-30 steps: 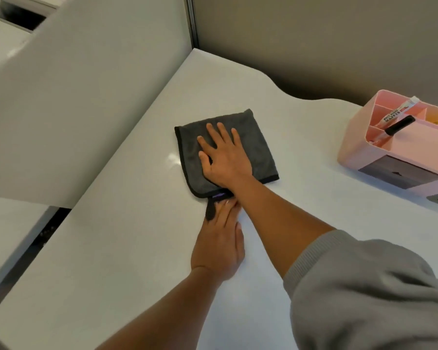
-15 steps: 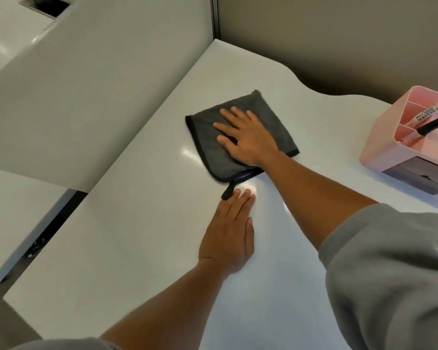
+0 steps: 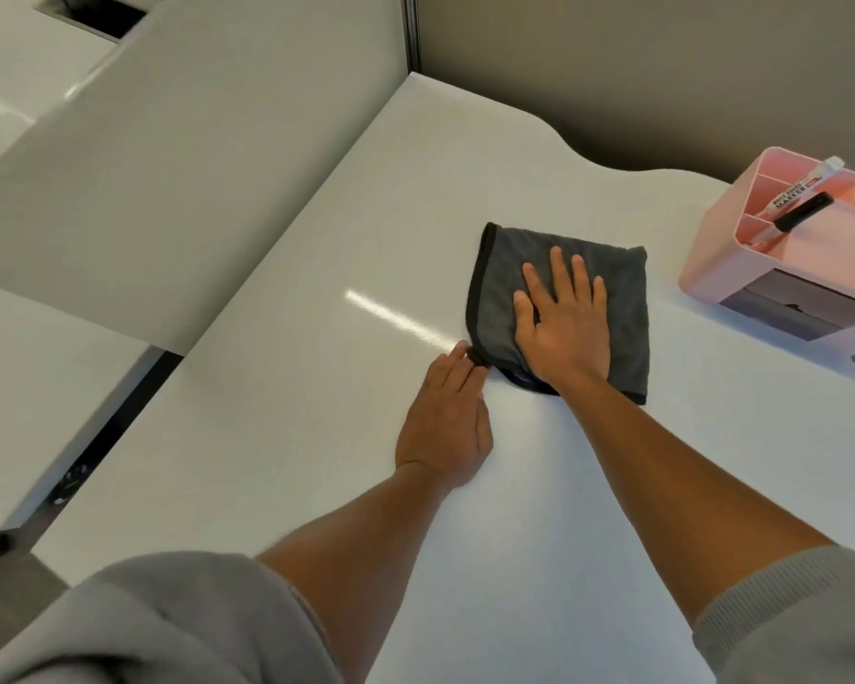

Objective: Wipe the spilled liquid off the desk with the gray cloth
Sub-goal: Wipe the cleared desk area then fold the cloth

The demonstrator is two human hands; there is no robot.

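Nearest the camera, two gray sleeves [image 3: 159, 619] are cut off by the bottom edge. A bit further out, the left hand [image 3: 447, 422] is laid flat on the white table [image 3: 267, 412], fingers straight, tips just touching the near-left corner of the gray cloth [image 3: 623, 293]. The right hand [image 3: 563, 323] is spread flat on top of the cloth, fingers straight, pressing rather than gripping. Compared with half a second ago, the cloth has been swept rightward toward the pink organizer [image 3: 712, 259], so a wiping stroke looks to be in progress. No liquid can actually be made out tbh: only a bright glare streak is seen left of the cloth, so how much spill is left can't be judged. The organizer, with a marker [image 3: 800, 182] in it, is clipped at the right edge.
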